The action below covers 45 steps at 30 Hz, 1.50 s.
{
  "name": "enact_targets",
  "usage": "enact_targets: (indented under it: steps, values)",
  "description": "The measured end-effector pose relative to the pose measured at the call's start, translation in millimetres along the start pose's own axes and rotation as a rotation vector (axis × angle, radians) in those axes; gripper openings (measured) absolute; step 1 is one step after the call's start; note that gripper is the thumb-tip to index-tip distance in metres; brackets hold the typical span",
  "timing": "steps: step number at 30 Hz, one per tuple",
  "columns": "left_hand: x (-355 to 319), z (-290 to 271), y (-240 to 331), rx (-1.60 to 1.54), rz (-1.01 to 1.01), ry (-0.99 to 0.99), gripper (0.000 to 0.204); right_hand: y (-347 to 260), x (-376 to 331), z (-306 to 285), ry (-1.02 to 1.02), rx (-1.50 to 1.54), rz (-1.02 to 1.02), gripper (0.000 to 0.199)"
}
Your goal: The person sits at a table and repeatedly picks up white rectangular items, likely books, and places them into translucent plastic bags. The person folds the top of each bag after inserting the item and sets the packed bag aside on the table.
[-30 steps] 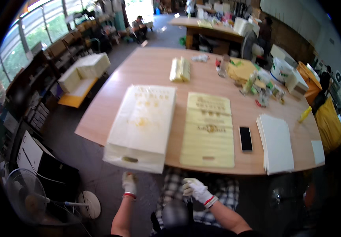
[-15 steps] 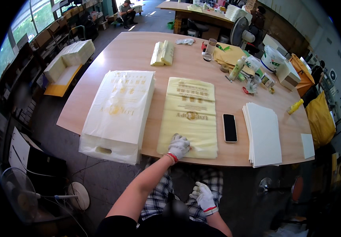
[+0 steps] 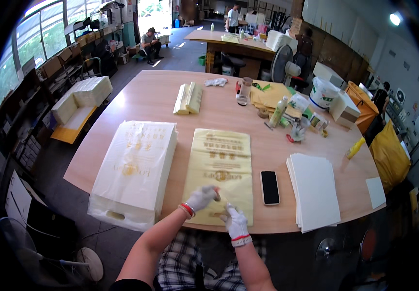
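My left hand (image 3: 201, 198), in a white glove with bare-looking fingertips, is over the lower part of a flat stack of pale yellow plastic bags (image 3: 219, 145). Its fingers are bent together; whether they hold anything is too blurred to make out. Close beside it, my right hand (image 3: 236, 223), also white-gloved, reaches over the stack's near right part, thumb and forefinger apart. Brown print covers the bags. To their left lies a thick white block in a clear plastic bag (image 3: 136, 150) with an oval handle hole.
A black phone (image 3: 269, 187) and a stack of white sheets (image 3: 313, 194) lie to the right. Folded yellow bags (image 3: 188, 98) sit farther back. A bottle (image 3: 278, 111), a white bucket (image 3: 324, 92) and envelopes (image 3: 270, 94) crowd the back right. Other people are in the background.
My right hand has risen from my lap to the yellow bags. My left hand has lifted from lying on the stack and its fingers have bent. The view has tilted up.
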State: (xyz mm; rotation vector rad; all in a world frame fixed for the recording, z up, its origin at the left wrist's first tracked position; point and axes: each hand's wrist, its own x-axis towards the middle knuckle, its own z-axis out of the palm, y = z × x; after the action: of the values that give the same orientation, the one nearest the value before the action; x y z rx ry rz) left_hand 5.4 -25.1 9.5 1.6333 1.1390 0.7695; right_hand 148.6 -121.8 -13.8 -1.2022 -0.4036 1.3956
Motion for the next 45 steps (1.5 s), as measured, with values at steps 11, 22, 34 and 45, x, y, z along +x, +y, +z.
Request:
enact_targets:
  steps: [11, 22, 34, 45]
  values:
    - [16, -10, 58, -0.31, -0.099, -0.03, 0.027, -30, 5, 49, -0.125, -0.536, -0.914, 0.024]
    - [-56, -25, 110, 0.505, 0.209, 0.016, 0.037, -1, -37, -12, -0.324, -1.01, -0.725, 0.031]
    - [-129, -8, 109, 0.611, 0.696, 0.319, 0.038, -166, -65, -274, 0.4, -1.512, -0.374, 0.089]
    - [-125, 154, 93, -0.007, 0.151, -0.676, 0.025, -162, -57, -274, 0.653, -1.186, -0.679, 0.026]
